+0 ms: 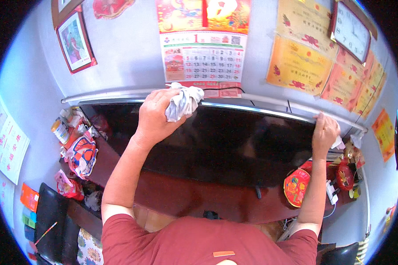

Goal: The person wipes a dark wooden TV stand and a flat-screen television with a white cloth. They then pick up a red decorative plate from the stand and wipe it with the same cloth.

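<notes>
A crumpled white cloth [184,102] is bunched in my left hand [156,111], against the top edge of a flat-screen television [219,145]. My right hand [325,134] grips the television's upper right corner, its fingers curled over the rim. Something white shows just beside that hand, too little of it to name. The dark screen stands upright on a reddish-brown wooden cabinet [199,200], with one short foot [258,192] visible in front. Part of the screen is hidden behind my left forearm.
A wall calendar [202,63] hangs behind the television, above a white pipe [275,101]. Packages and a jar [60,131] crowd the cabinet's left end. At the right are a red round decorated box [297,187] and a power strip [331,193]. A clock [351,31] hangs upper right.
</notes>
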`<control>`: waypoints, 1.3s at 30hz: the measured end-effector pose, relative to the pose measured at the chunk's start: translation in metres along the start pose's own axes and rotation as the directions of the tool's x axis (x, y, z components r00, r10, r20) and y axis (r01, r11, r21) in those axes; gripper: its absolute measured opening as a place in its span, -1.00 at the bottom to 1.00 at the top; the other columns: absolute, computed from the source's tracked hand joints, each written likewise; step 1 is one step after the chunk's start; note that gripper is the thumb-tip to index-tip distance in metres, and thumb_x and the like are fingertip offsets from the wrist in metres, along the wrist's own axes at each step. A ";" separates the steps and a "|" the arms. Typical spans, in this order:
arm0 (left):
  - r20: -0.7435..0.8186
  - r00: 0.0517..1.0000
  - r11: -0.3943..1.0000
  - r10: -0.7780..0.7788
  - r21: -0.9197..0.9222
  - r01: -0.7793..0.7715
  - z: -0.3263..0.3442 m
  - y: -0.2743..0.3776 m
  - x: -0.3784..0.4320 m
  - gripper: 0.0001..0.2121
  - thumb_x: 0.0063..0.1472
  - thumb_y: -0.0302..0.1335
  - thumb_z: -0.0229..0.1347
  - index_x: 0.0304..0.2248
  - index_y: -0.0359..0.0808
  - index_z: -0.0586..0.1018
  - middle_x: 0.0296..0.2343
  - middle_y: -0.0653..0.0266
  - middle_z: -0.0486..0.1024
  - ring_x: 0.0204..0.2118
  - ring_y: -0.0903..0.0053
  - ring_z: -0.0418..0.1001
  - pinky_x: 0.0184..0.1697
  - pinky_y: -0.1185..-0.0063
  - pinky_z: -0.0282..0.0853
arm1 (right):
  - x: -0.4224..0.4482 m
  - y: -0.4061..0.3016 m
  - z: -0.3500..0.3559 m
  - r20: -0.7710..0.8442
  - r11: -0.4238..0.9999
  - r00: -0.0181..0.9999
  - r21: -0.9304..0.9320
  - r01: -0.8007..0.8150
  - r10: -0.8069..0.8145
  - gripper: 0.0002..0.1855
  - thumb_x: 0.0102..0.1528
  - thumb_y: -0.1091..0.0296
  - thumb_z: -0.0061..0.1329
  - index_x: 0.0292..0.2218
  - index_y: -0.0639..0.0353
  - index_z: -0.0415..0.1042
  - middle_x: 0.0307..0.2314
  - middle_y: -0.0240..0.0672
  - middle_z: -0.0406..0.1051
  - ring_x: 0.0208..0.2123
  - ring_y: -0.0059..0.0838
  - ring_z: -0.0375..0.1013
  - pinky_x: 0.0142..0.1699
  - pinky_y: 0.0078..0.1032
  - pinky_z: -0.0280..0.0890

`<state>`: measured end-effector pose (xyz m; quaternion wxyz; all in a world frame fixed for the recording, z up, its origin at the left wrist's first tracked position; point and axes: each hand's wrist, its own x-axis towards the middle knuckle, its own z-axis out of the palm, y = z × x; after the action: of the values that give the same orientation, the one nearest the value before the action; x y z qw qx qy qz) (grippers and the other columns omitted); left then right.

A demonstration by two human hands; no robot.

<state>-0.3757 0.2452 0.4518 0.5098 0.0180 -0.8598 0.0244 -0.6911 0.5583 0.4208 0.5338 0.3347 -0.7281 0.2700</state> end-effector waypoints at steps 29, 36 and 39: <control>0.060 0.958 0.941 0.282 -0.213 -0.264 0.144 0.209 0.100 -0.57 -0.19 -0.41 0.23 -0.22 -0.20 0.49 -0.28 0.25 0.47 -0.20 0.28 0.41 -0.10 0.37 0.27 | -0.097 0.052 0.001 0.567 0.032 0.709 0.771 -0.636 0.419 -0.62 0.09 0.40 -0.01 -0.06 0.32 0.32 -0.20 -0.35 0.40 -0.18 -0.58 0.33 -0.02 -0.60 0.17; 0.011 0.997 0.996 0.079 0.029 -0.080 0.057 0.097 0.036 -0.59 -0.21 -0.47 0.26 -0.25 -0.26 0.50 -0.29 0.19 0.50 -0.23 0.26 0.44 -0.13 0.39 0.31 | -0.097 0.052 -0.001 0.556 0.040 0.703 0.772 -0.635 0.443 -0.64 0.10 0.36 0.00 -0.08 0.29 0.35 -0.22 -0.39 0.40 -0.19 -0.59 0.33 -0.03 -0.62 0.16; 0.019 0.998 0.982 -0.058 0.180 0.054 0.012 0.041 0.004 -0.57 -0.16 -0.42 0.28 -0.23 -0.33 0.49 -0.28 0.06 0.49 -0.17 0.19 0.44 -0.07 0.38 0.31 | -0.098 0.049 0.001 0.546 0.039 0.706 0.778 -0.627 0.451 -0.66 0.10 0.36 -0.01 -0.09 0.27 0.36 -0.23 -0.41 0.40 -0.20 -0.61 0.33 -0.03 -0.63 0.16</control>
<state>-0.3900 0.2851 0.4487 0.4963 0.0883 -0.8592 0.0872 -0.7100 0.6079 0.3251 0.0313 0.2974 -0.5306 0.7931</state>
